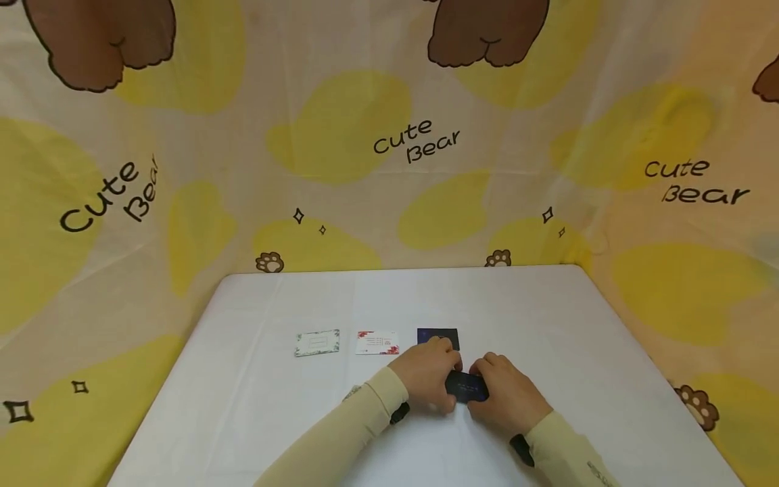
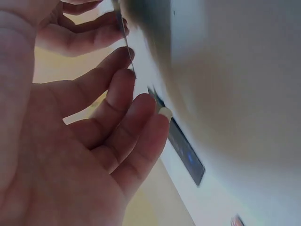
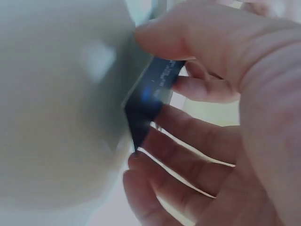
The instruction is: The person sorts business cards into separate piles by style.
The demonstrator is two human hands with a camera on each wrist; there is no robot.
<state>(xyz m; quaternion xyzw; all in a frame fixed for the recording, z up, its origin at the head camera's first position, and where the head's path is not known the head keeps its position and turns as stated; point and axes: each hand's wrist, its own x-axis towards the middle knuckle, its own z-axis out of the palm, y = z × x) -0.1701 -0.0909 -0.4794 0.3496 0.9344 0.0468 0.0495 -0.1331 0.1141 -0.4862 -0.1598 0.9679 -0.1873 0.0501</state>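
A small dark card [image 1: 466,387] with fine light print is held between both hands, low over the white table. My left hand [image 1: 428,375] pinches its left end; in the left wrist view, the card shows as a thin edge [image 2: 124,35] at the fingertips. My right hand [image 1: 510,393] grips the other end, and the right wrist view shows thumb and fingers on either side of the dark card [image 3: 153,92]. Just beyond the left hand lies another dark card [image 1: 449,332], partly covered by that hand in the head view.
Left of the dark card on the table [image 1: 274,419] lies a white card with red flowers [image 1: 377,343]. Farther left is a white card with a green leafy border [image 1: 317,343]. A patterned cloth [image 1: 341,128] hangs behind and beside the table.
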